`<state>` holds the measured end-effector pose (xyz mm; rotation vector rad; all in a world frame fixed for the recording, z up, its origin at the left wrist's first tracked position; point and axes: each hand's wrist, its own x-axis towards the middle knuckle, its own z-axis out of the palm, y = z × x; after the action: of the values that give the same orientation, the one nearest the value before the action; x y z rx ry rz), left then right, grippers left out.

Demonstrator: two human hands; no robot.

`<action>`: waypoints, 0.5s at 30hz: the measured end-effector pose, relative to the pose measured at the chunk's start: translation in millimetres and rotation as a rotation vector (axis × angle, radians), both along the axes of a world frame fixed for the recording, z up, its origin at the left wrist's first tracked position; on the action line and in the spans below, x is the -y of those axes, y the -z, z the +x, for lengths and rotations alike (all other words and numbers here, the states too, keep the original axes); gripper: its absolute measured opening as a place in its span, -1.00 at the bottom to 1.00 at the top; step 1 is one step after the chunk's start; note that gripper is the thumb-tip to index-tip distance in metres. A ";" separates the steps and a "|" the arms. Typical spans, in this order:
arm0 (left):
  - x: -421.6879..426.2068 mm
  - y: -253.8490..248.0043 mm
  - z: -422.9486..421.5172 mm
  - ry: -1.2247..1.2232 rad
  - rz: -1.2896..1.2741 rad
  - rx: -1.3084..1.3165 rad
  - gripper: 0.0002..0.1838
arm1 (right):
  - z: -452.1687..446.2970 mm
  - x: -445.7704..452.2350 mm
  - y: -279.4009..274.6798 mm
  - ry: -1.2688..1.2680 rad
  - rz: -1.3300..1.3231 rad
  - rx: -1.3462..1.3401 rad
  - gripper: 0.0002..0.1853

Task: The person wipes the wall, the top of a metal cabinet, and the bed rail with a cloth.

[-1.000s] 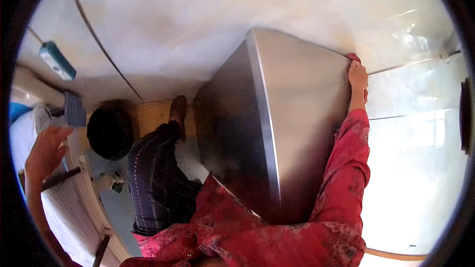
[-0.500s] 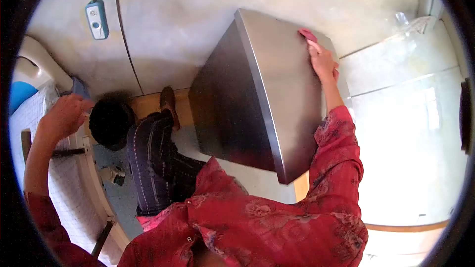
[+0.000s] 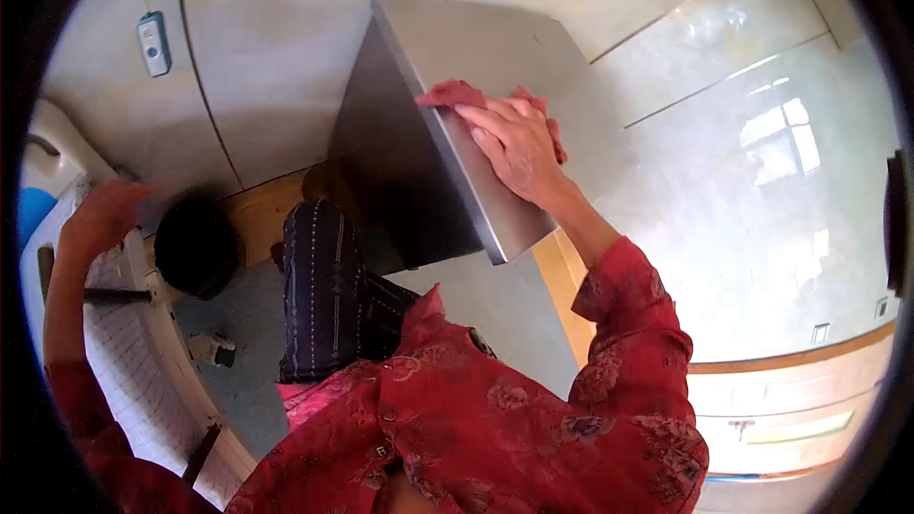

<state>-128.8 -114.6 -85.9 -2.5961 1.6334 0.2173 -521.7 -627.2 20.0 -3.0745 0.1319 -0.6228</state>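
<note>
So my right hand (image 3: 519, 148) is around the middle of the frame, fingers close together and slightly bent over a red cloth (image 3: 452, 93), which is bunched between my hand and the top face of the metal box (image 3: 514, 33). One end of the cloth pokes out past my fingertips at the box's front edge, and more of it shows on the other side of my hand. The box sits upper middle, near the wall (image 3: 276, 48). My left hand (image 3: 100, 219) is off at the left of the frame, raised near the round black thing (image 3: 197, 246), but it's too blurry to tell how far open those fingers are or whether they've got hold of anything.
</note>
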 end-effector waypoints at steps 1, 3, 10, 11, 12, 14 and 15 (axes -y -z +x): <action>-13.6 18.3 14.9 0.044 -0.102 0.047 -0.45 | -18.0 9.9 -3.8 -0.004 0.007 -0.008 -0.66; -4.0 -13.6 0.7 -0.064 -0.067 0.010 -0.42 | -60.8 46.9 -7.0 0.151 -0.014 -0.023 -0.65; -85.4 -66.2 28.3 -0.470 -0.246 0.565 -0.35 | -148.9 260.1 7.9 0.704 -0.027 -0.037 -0.61; -123.6 -41.3 36.1 -0.481 -0.243 0.573 -0.35 | -133.2 274.7 5.3 0.814 -0.029 -0.087 -0.58; -168.6 -11.0 42.3 -0.558 -0.351 0.352 -0.39 | -116.8 289.3 3.9 0.924 -0.030 -0.140 -0.55; -158.4 -24.8 1.3 -0.681 -0.611 -0.131 -0.45 | -63.8 307.4 5.6 0.921 -0.076 -0.206 -0.49; -126.6 -48.2 -25.9 -0.740 -0.605 -0.181 -0.43 | -35.0 314.2 9.2 0.875 -0.097 -0.232 -0.49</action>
<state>-154.7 12.0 -37.6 -3.6477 0.7499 -0.0270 -556.6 -941.4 10.8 -3.0411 1.5213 -0.2434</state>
